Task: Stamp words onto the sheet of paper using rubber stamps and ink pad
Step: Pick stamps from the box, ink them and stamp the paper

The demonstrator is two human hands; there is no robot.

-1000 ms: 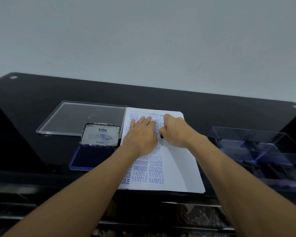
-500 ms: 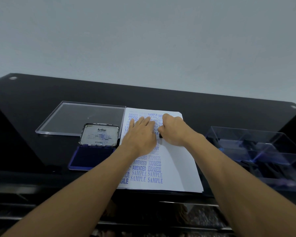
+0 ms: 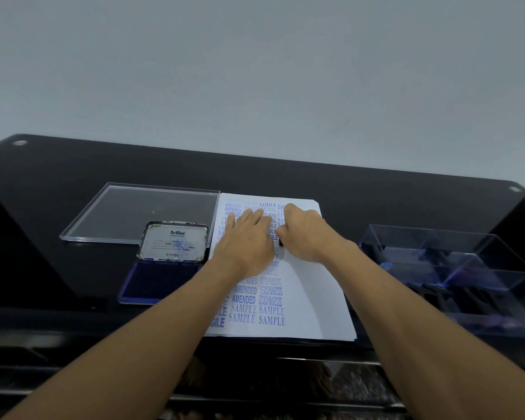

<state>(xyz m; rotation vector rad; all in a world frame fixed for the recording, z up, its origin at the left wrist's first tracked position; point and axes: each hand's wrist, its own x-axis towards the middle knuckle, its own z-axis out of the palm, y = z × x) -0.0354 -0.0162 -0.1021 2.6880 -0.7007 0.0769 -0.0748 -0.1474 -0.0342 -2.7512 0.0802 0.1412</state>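
Note:
A white sheet of paper [image 3: 312, 295] lies on the black table, its left half covered with blue stamped words such as AMENDED, EXPRESS and SAMPLE. My left hand [image 3: 247, 244] rests flat on the sheet with straight fingers, holding it down. My right hand [image 3: 305, 234] is curled around a small dark rubber stamp [image 3: 281, 243], pressing it onto the paper in the third column; only a sliver of the stamp shows. The open blue ink pad [image 3: 159, 281] with its raised Artline lid sits left of the sheet.
A clear plastic lid [image 3: 128, 212] lies flat behind the ink pad. At the right stands a clear compartment box [image 3: 455, 268] with dark stamps inside. The glossy black table [image 3: 58, 262] ends near my body; a pale wall rises behind.
Both hands stay nearly where they were on the sheet; the right hand keeps the stamp pressed down. The view has shifted only slightly.

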